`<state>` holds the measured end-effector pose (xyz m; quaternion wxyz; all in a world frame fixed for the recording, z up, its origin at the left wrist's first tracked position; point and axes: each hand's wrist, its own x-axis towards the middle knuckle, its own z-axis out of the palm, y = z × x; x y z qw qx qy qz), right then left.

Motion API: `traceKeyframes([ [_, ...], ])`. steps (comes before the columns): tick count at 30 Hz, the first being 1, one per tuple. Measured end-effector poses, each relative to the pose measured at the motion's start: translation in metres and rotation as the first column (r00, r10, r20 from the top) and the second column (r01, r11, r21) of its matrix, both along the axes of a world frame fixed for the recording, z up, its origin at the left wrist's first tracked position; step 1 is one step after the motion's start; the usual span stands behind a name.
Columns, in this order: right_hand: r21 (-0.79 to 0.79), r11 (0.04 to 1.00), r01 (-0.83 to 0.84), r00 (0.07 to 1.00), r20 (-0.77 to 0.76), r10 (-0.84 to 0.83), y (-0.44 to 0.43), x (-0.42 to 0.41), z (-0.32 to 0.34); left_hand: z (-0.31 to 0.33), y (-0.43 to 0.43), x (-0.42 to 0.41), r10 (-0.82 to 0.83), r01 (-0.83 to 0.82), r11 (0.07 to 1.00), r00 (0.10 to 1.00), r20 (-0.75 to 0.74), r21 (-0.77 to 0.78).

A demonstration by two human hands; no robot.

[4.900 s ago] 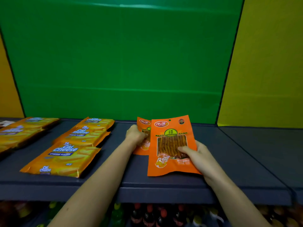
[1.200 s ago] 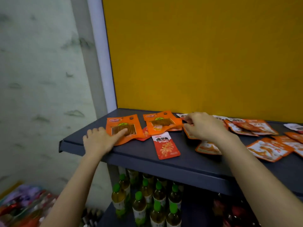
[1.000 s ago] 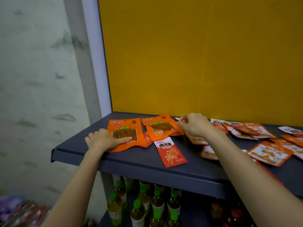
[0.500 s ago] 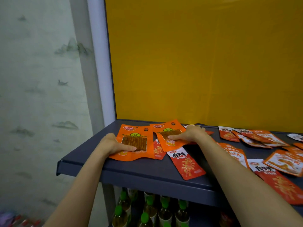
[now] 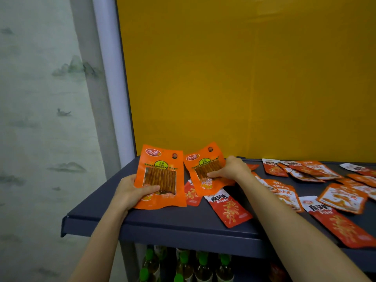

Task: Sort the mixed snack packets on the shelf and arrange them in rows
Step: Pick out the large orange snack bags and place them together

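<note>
left hand (image 5: 132, 193) grips left orange packet (image 5: 160, 161) | right hand (image 5: 232, 169) grips right orange packet (image 5: 200, 162) | count held: 2

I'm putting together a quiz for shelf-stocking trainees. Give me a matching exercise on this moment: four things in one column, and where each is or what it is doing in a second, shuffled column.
Column one
1. left hand
2. right hand
3. red packet between the arms
4. green-capped bottles

Column two
A. stand below the shelf
B. lies flat near the shelf's front edge, untouched
C. holds the left orange packet, tipped up
D. holds the right orange packet

Pairs: 1-C, 2-D, 3-B, 4-A
</note>
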<state>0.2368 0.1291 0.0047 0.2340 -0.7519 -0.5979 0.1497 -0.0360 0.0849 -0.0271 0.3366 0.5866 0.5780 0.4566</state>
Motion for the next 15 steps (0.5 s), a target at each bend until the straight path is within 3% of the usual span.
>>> traceKeyframes([
  [4,0.124,0.989,0.082,0.992,-0.102,-0.069,-0.007,0.001,0.004,0.000,-0.002,-0.001,0.088,-0.105,0.986,0.987,0.137,0.126],
  [9,0.362,0.926,0.112,0.943,-0.333,0.016,-0.030,0.017,0.011,0.015,-0.018,0.010,0.150,-0.254,0.916,0.935,0.320,0.311],
  [13,0.430,0.887,0.169,0.767,-0.622,0.156,-0.066,0.050,0.025,0.044,-0.030,0.044,0.028,-0.152,0.949,0.913,0.408,0.274],
  [15,0.451,0.871,0.196,0.708,-0.680,0.193,-0.090,0.076,0.031,0.057,-0.038,0.071,-0.044,-0.070,0.972,0.885,0.464,0.225],
])
